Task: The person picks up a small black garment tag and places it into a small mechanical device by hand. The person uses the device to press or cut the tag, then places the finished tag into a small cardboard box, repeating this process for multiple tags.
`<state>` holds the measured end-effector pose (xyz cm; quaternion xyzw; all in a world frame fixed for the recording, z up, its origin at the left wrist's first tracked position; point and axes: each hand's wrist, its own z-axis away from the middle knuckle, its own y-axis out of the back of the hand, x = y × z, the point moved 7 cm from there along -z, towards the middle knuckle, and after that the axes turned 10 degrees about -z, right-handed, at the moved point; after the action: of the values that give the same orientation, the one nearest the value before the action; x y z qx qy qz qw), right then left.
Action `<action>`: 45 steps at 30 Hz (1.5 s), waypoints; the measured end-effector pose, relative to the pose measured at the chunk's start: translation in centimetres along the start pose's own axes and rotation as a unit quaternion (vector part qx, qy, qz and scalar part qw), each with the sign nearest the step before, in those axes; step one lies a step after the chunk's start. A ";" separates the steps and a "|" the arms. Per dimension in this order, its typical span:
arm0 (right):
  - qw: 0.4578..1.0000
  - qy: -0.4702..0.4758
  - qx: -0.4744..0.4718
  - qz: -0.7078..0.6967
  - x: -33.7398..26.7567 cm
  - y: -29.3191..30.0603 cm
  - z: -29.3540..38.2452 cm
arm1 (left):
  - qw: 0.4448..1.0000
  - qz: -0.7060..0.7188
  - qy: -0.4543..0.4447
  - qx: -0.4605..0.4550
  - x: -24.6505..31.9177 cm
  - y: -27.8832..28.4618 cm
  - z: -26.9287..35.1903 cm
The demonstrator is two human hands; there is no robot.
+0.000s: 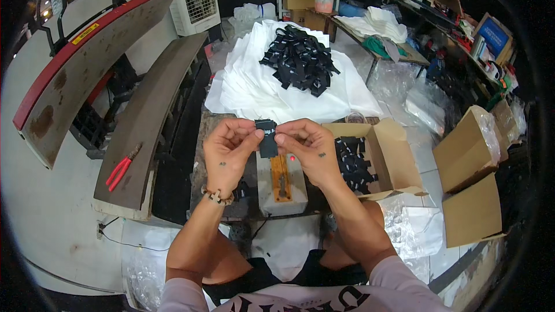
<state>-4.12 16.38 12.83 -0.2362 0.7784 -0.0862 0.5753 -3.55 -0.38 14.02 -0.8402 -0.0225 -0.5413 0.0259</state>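
Between my two hands hangs a small black fabric strip (269,145) with white writing near its top. My left hand (225,154) pinches its left edge between thumb and fingers. On the opposite edge, my right hand (310,151) grips it the same way. Just below the strip stands a boxy pale machine (296,193) with an orange-brown plate and a lit red lamp. Right of my right hand, an open cardboard box (396,156) holds many cut black strips (355,164). A tangled heap of black ribbon (299,58) lies beyond my hands.
Stacked white cloth (243,86) lies under the ribbon heap on the worktable (206,138). Red-handled pliers (121,169) rest on the long board (147,117) at left, beside a red-edged press (99,43). Cardboard boxes (470,151) stand at right. An air cooler (197,6) is behind.
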 end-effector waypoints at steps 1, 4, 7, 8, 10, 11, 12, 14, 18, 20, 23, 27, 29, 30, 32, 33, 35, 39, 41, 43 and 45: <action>1.000 0.000 0.000 0.004 0.0 0.1 0.0 | 1.000 0.000 0.001 -0.001 0.0 -0.1 0.0; 1.000 0.004 -0.007 0.005 0.0 0.0 0.1 | 1.000 0.016 0.008 0.002 0.2 -0.2 0.1; 1.000 0.002 -0.012 0.003 0.1 0.1 0.1 | 1.000 0.007 -0.002 0.004 0.2 0.0 0.1; 1.000 0.002 -0.011 0.002 0.1 0.1 0.1 | 1.000 0.006 0.000 0.006 0.2 0.0 0.1; 1.000 0.000 -0.014 -0.001 0.1 0.1 0.1 | 1.000 0.004 0.002 0.006 0.2 0.0 0.1; 1.000 0.000 -0.013 -0.001 0.1 0.1 0.1 | 1.000 0.005 0.002 0.006 0.2 0.0 0.2; 1.000 -0.001 -0.013 -0.002 0.3 0.1 0.1 | 1.000 0.006 0.001 0.007 0.1 0.0 0.2; 1.000 -0.002 -0.012 -0.004 0.4 0.2 0.1 | 1.000 0.004 0.003 0.009 -0.1 0.1 0.2; 1.000 -0.001 -0.007 -0.005 0.1 0.2 0.1 | 1.000 -0.001 0.002 0.011 0.1 0.0 0.1; 1.000 0.000 -0.008 -0.006 0.2 0.2 0.1 | 1.000 -0.003 0.002 0.012 0.1 0.1 0.2; 1.000 0.002 -0.007 0.005 0.2 0.2 0.2 | 1.000 -0.008 -0.001 0.012 0.1 0.1 0.2; 1.000 0.009 -0.013 0.011 -0.2 0.0 0.3 | 1.000 -0.021 0.002 0.012 0.2 0.1 0.3; 1.000 0.006 -0.012 0.017 -0.2 0.0 0.3 | 1.000 -0.009 0.007 0.017 0.3 0.0 0.3; 1.000 0.008 -0.013 0.016 -0.3 0.1 0.3 | 1.000 0.003 0.011 0.021 0.3 0.0 0.3; 1.000 0.010 -0.013 0.016 -0.4 0.2 0.3 | 1.000 -0.003 0.007 0.019 0.4 -0.1 0.2; 1.000 0.011 -0.011 0.018 -0.4 0.2 0.3 | 1.000 -0.012 0.002 0.019 0.4 0.1 0.2; 1.000 0.012 -0.009 0.019 -0.3 0.3 0.3 | 1.000 -0.009 -0.003 0.021 0.2 0.5 0.1; 1.000 0.013 -0.003 -0.001 -0.1 0.5 0.1 | 1.000 0.004 -0.001 0.027 0.3 0.7 0.0; 1.000 0.017 0.003 -0.011 -0.2 0.7 0.1 | 1.000 0.005 0.002 0.024 0.3 0.5 0.0; 1.000 0.012 0.008 -0.013 -0.2 0.6 0.2 | 1.000 0.004 0.005 0.023 0.3 0.6 0.1; 1.000 0.013 0.000 -0.005 -0.1 0.7 0.2 | 1.000 0.011 0.008 0.017 0.3 0.6 0.0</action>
<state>-4.08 17.04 12.62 -0.2391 0.7846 -0.0927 0.5645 -3.33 -0.93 14.29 -0.8353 -0.0224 -0.5475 0.0457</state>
